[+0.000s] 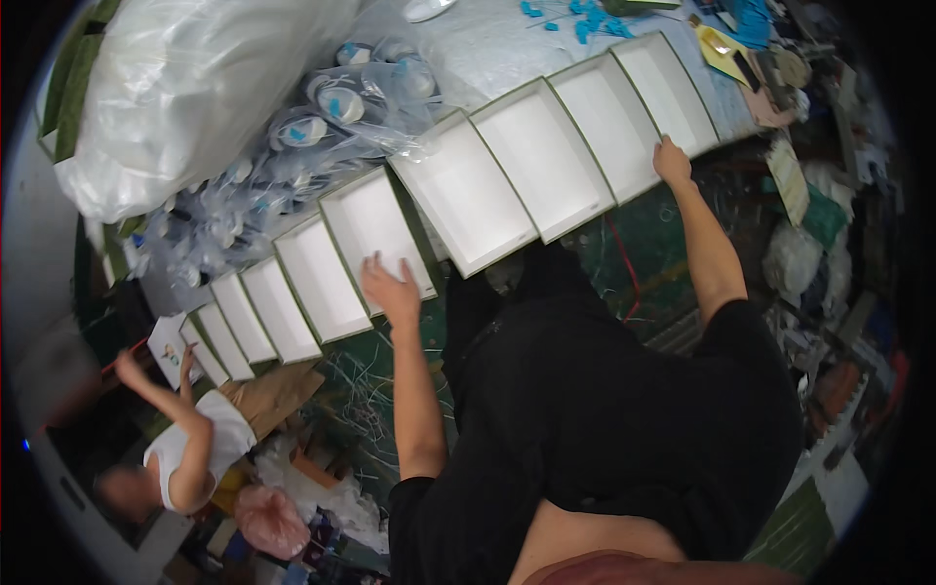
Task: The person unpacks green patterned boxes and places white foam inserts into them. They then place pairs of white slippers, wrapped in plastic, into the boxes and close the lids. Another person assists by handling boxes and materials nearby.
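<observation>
- Row of open boxes, white inside with green rims, ran diagonally along the counter, from upper right to lower left.
- Left hand: grip wide, fingers spread, nothing held; over the lower right part of one box in the middle of the row. Contact with it: couldn't tell.
- Right hand: fingers curled at the near edge where the two rightmost boxes met; couldn't tell whether the grip was closed on the rim.
- Grey shoes in clear plastic lay behind the row, left of centre; big bulging clear bag beside them, upper left.
- Small blue pieces were scattered on the far part of the counter.
- Co-worker in a white top, lower left, had both hands raised near the row's left end.
- Green floor below, littered with pale strands; red cord under the right-hand boxes.
</observation>
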Tool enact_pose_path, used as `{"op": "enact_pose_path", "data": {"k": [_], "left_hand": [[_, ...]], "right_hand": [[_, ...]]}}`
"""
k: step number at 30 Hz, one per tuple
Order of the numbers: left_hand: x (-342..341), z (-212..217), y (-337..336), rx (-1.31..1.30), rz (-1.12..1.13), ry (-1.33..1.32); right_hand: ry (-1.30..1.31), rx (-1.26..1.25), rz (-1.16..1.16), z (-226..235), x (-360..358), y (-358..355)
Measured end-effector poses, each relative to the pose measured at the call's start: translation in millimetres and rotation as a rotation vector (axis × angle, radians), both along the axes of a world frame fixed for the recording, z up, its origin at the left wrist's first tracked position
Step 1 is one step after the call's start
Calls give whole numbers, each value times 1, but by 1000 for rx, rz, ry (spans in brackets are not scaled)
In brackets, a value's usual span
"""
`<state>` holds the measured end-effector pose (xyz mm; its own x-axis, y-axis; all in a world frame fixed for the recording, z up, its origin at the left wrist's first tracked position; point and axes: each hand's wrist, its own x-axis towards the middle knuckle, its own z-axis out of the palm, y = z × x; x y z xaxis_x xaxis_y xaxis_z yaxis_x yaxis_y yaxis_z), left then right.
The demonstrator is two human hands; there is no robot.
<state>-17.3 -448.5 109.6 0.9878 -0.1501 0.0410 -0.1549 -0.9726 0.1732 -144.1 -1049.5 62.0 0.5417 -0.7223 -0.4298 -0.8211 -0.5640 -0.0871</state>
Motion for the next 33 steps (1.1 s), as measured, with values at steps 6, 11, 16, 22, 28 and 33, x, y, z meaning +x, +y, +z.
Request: {"op": "enact_pose_path", "data": {"k": [6, 11, 16, 22, 28, 33], "left_hand": [[-29, -12, -54, -354, 91, 395], [-6, -39, -39, -361, 77, 465], [-31, 23, 39, -586, -150, 243], [-93, 31, 253, -917, 267, 199], [-65, 46, 439, -799, 397, 88], [25, 56, 531, -747, 373, 36]], "right_hand": [[-20, -49, 46, -8, -19, 53], [-282, -59, 58, -63, -52, 15], [-252, -574, 152, 19, -6, 127], [-907, -296, 715, 31, 76, 384], [-773, 66, 946, 54, 111, 688], [-505, 218, 713, 38, 166, 820]]}}
